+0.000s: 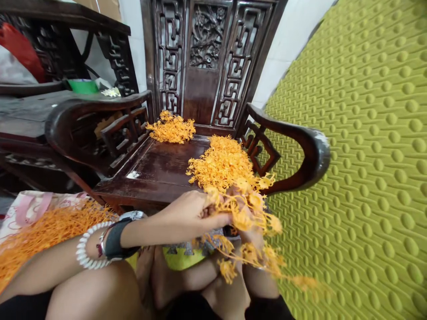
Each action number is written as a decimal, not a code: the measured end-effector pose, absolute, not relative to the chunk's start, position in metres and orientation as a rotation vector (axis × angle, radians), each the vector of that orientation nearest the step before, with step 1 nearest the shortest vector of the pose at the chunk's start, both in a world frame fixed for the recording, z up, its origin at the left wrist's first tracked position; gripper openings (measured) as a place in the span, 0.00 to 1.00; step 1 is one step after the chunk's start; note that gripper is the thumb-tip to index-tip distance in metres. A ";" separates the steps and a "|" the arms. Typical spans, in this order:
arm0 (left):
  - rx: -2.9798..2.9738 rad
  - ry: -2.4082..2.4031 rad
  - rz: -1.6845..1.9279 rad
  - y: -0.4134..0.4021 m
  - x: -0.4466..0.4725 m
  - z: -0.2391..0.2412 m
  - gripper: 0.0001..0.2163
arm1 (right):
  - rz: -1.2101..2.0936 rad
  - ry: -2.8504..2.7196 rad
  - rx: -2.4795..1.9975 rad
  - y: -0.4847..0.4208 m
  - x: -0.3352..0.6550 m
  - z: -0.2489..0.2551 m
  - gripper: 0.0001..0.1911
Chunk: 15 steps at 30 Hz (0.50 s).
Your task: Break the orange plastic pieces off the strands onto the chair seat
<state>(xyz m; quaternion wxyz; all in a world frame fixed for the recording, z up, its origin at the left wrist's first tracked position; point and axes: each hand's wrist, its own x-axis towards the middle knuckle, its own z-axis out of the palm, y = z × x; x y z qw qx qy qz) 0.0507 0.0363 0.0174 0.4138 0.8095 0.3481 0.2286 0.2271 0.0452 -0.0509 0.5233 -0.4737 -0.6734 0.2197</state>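
My left hand (196, 206), with a dark-banded watch and a white coiled bracelet at the wrist, is closed on the thin stems of orange plastic flowers (242, 218). My right hand (248, 231) is close beside it, largely hidden behind those flowers and blurred; it appears closed around the same bunch. Loose strands of the bunch dangle below and to the right over my right forearm. Just beyond my hands, a large pile of similar orange flowers (225, 162) lies on the dark wooden chair seat (160, 164). A smaller flower pile (171, 128) sits at the seat's back left.
Carved armrests (310, 155) flank the seat, below a tall carved backrest (205, 80). At lower left, a bag (25, 213) stands by a heap of orange strands (63, 231). A green container (83, 86) rests on the side furniture. Yellow-green bumpy padding (367, 155) covers the right side.
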 end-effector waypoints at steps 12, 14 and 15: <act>2.129 0.780 0.570 0.032 0.057 -0.016 0.18 | 0.137 -0.637 -1.035 0.014 0.234 -0.023 0.24; 2.155 0.733 0.519 0.021 0.051 -0.009 0.17 | 0.141 -0.625 -0.950 0.002 0.232 -0.018 0.25; 2.131 0.701 0.493 0.016 0.047 -0.006 0.16 | 0.157 -0.622 -0.905 -0.004 0.232 -0.014 0.25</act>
